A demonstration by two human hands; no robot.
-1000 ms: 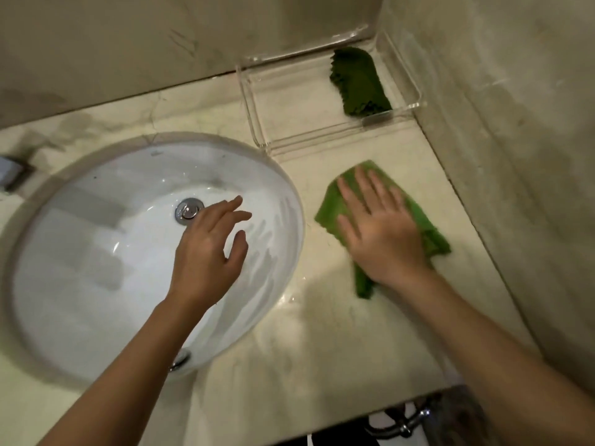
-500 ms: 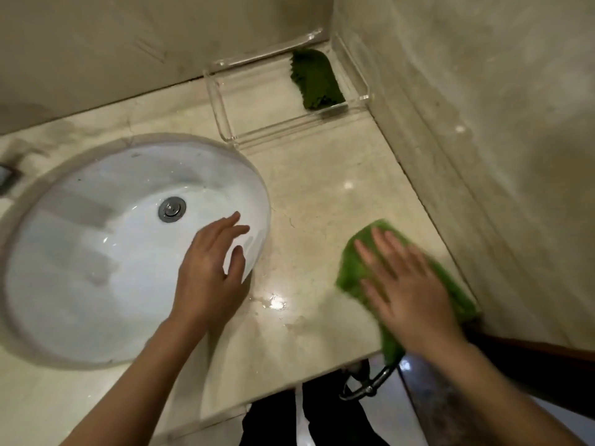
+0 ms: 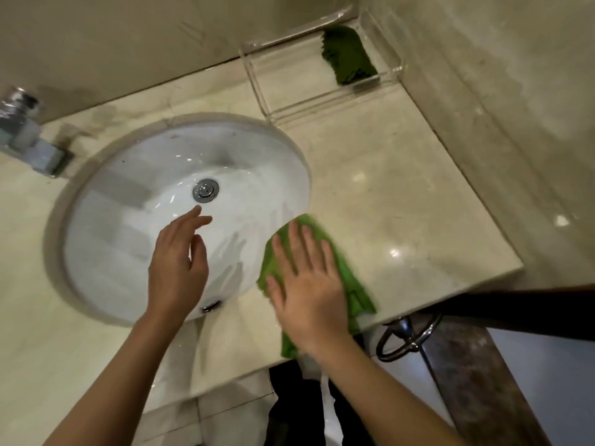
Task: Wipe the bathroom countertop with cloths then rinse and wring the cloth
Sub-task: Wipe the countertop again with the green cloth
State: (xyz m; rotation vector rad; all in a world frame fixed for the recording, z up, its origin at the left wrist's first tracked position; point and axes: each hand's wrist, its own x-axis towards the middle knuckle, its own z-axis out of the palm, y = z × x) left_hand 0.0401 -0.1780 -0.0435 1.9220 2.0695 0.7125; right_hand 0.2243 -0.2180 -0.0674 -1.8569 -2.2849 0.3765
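Observation:
A bright green cloth point(image 3: 347, 262) lies flat on the beige marble countertop point(image 3: 402, 201), just right of the white sink basin point(image 3: 128, 239). My right hand point(image 3: 306, 284) presses down on the cloth with the palm flat and fingers spread; one cloth corner hangs over the counter's front edge. My left hand point(image 3: 177, 268) hovers over the basin's front part, fingers loosely apart, holding nothing. A darker green cloth point(image 3: 347, 56) lies in a clear tray point(image 3: 277, 88) at the back corner.
A chrome tap point(image 3: 22, 130) stands at the far left behind the basin. The wall runs along the counter's right side and back. A metal towel ring point(image 3: 405, 339) hangs below the counter's front edge.
My right hand slid the green cloth from the counter's front right edge leftward to the basin's rim. The left hand stays over the basin.

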